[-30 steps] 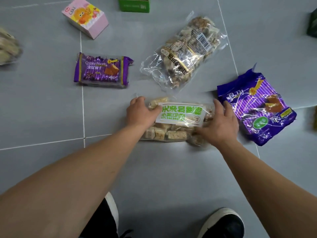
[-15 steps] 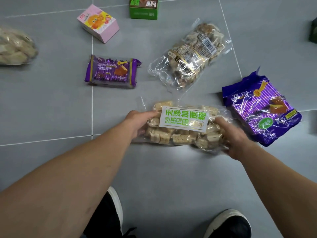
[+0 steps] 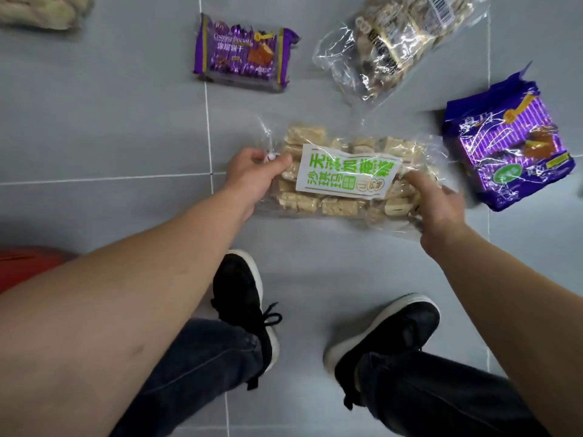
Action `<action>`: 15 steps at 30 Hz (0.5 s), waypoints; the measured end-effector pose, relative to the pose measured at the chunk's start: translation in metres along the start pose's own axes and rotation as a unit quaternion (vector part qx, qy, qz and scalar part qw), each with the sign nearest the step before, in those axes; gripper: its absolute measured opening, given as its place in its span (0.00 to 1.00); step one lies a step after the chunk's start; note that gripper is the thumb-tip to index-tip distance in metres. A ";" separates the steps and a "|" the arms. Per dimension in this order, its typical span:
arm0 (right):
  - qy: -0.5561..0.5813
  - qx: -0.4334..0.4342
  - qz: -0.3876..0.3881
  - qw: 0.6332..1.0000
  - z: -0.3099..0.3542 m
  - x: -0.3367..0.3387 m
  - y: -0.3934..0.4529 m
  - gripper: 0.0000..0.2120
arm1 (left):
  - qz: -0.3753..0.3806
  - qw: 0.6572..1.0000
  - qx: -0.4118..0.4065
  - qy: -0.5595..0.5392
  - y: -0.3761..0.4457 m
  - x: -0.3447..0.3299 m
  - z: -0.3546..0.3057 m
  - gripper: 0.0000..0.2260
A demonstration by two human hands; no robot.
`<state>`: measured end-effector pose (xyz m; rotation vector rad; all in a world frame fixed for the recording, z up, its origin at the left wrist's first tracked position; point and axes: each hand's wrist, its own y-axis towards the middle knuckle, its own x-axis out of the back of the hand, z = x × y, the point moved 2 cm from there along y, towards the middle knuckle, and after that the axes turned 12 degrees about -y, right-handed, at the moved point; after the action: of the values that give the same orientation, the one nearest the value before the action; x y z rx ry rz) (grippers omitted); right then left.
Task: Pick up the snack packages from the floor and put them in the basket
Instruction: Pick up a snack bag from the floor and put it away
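Observation:
A clear bag of pale snack squares with a white and green label (image 3: 345, 176) is lifted off the grey tile floor. My left hand (image 3: 252, 175) grips its left end and my right hand (image 3: 438, 205) grips its right end. On the floor lie a small purple biscuit pack (image 3: 243, 52), a clear bag of wrapped sweets (image 3: 394, 42) and a large purple bag (image 3: 508, 143). A red object (image 3: 28, 263), perhaps the basket, shows at the left edge behind my forearm.
A pale bag of snacks (image 3: 41, 9) lies at the top left corner. My two black shoes (image 3: 243, 298) (image 3: 385, 329) stand on the tiles below the held bag. Bare tile lies to the left of my left hand.
Both hands closed on the labelled bag and raised it off the floor toward me. The view tilted down, so my shoes and the red object came into sight and the boxes left it.

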<state>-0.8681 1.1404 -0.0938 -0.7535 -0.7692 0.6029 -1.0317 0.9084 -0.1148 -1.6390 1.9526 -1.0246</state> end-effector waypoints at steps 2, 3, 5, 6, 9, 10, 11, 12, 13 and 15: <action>-0.013 -0.008 0.003 1.000 0.015 0.002 -0.034 0.11 | -0.010 1.000 0.008 -0.008 -0.024 0.022 -0.014 0.33; -0.020 -0.010 0.000 1.000 0.023 0.002 -0.051 0.12 | -0.013 1.000 0.012 -0.007 -0.036 0.032 -0.022 0.31; -0.032 -0.015 0.005 0.999 0.039 0.007 -0.083 0.12 | -0.021 1.000 0.021 -0.001 -0.063 0.051 -0.040 0.27; -0.041 -0.017 0.006 0.999 0.049 0.010 -0.101 0.12 | -0.020 1.000 0.020 -0.005 -0.081 0.062 -0.053 0.26; -0.057 -0.012 0.022 0.998 0.077 0.013 -0.147 0.12 | -0.014 0.999 0.029 -0.025 -0.118 0.087 -0.076 0.18; -0.065 -0.008 0.025 0.998 0.089 0.015 -0.163 0.12 | -0.013 0.999 0.033 -0.031 -0.131 0.096 -0.086 0.14; -0.077 -0.005 0.030 0.997 0.101 0.017 -0.179 0.12 | -0.020 0.998 0.035 -0.039 -0.144 0.107 -0.096 0.14; -0.085 -0.003 0.034 0.996 0.111 0.018 -0.193 0.13 | -0.026 0.998 0.040 -0.045 -0.157 0.116 -0.106 0.14; -0.098 -0.001 0.040 0.994 0.122 0.019 -0.206 0.14 | -0.029 0.997 0.044 -0.055 -0.168 0.125 -0.115 0.16; -0.120 0.002 0.046 0.992 0.140 0.020 -0.228 0.19 | -0.031 0.997 0.042 -0.065 -0.186 0.139 -0.132 0.20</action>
<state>-0.9196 1.0726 0.1606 -0.7232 -0.9582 0.7885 -1.0325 0.8027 0.1306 -1.6857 1.7620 -0.9841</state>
